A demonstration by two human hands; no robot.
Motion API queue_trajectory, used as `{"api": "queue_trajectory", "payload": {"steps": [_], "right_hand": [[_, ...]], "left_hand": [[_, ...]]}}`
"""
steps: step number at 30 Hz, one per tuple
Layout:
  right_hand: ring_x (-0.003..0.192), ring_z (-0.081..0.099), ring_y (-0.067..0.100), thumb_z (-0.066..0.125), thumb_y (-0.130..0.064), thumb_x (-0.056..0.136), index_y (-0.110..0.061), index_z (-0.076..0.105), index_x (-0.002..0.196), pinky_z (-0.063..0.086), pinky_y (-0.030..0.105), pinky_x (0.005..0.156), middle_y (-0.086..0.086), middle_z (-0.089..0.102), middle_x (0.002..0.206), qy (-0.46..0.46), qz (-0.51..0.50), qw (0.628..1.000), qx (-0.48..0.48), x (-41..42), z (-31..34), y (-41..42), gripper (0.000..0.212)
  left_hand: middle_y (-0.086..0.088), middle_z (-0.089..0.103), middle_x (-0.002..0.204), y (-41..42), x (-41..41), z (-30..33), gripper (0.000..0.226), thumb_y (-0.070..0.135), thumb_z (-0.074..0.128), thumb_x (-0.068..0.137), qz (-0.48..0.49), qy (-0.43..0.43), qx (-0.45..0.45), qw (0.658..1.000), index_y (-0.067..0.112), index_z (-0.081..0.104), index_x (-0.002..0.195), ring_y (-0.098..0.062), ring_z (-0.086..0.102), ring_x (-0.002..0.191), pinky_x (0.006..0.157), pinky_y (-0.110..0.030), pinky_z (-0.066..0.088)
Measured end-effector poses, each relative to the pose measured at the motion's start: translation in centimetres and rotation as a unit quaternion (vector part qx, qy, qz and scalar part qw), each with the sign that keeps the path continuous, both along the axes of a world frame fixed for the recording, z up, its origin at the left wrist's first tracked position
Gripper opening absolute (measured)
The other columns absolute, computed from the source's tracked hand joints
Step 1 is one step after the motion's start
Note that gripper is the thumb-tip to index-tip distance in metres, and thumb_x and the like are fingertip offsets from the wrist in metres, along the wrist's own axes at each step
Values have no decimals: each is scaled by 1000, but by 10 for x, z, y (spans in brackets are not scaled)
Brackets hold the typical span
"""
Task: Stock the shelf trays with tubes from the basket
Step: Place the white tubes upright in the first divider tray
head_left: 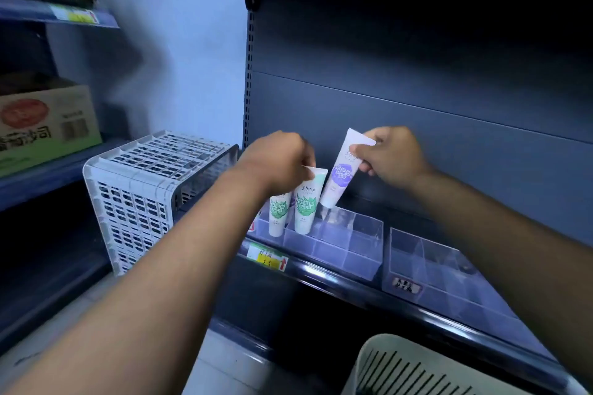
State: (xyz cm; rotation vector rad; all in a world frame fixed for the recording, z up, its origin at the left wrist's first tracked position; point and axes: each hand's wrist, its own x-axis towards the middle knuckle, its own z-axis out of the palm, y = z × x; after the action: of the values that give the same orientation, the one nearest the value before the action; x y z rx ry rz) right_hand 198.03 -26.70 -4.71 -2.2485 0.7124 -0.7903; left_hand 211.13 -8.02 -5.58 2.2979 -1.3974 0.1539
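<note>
Shelf (337, 269) carries two clear divided trays: left tray (349, 253), right tray (449, 282). Basket (414, 369) at lower right. Left hand (282, 160) pinches green tube (305, 205) — standing in left tray's front-left corner. Right hand (391, 157) grips purple tube (340, 170) — tilted over that tray's back edge.

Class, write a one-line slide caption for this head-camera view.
Left hand grips a green tube, right hand lowers a purple tube into the clear tray.
</note>
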Motion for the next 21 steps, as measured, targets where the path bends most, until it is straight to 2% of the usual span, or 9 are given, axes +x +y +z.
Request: {"api": "queue_trajectory", "payload": {"steps": [4, 8, 12, 16, 21], "right_hand": [[51, 61, 17, 76, -18, 89, -16, 74, 88, 58, 38, 68, 11, 73, 64, 14, -6, 1000, 16, 32, -23, -7, 3], [52, 61, 15, 76, -20, 85, -18, 75, 83, 47, 26, 60, 10, 74, 63, 51, -19, 998, 21, 47, -43, -8, 4], [62, 72, 24, 72, -13, 86, -14, 72, 79, 46, 23, 51, 14, 76, 69, 78, -10, 995, 61, 53, -58, -10, 7], [50, 66, 15, 76, -11, 88, -8, 71, 85, 47, 20, 44, 14, 74, 67, 83, -6, 993, 89, 53, -69, -11, 7], [36, 57, 6, 75, -2, 86, -7, 70, 83, 39, 15, 37, 9, 66, 58, 88, -2, 992, 90, 54, -76, -11, 8]], "left_hand": [[6, 74, 100, -8, 4, -10, 7, 35, 68, 90, 12, -31, -22, 999, 33, 72, 95, -22, 63, 103, 86, -34, 46], [8, 73, 105, -19, 4, -13, 9, 37, 66, 93, 7, -68, -35, 997, 36, 71, 100, -19, 56, 113, 85, -35, 29], [8, 72, 104, -27, 5, -17, 10, 33, 66, 92, 0, -68, -15, 998, 35, 72, 101, -20, 54, 113, 85, -36, 26], [7, 73, 97, -34, 1, -27, 11, 29, 65, 90, 0, -57, 21, 998, 34, 73, 95, -20, 56, 109, 84, -35, 26], [5, 72, 103, -41, -2, -39, 11, 29, 68, 89, -5, -41, 43, 998, 34, 74, 97, -22, 53, 116, 92, -38, 31]]}}
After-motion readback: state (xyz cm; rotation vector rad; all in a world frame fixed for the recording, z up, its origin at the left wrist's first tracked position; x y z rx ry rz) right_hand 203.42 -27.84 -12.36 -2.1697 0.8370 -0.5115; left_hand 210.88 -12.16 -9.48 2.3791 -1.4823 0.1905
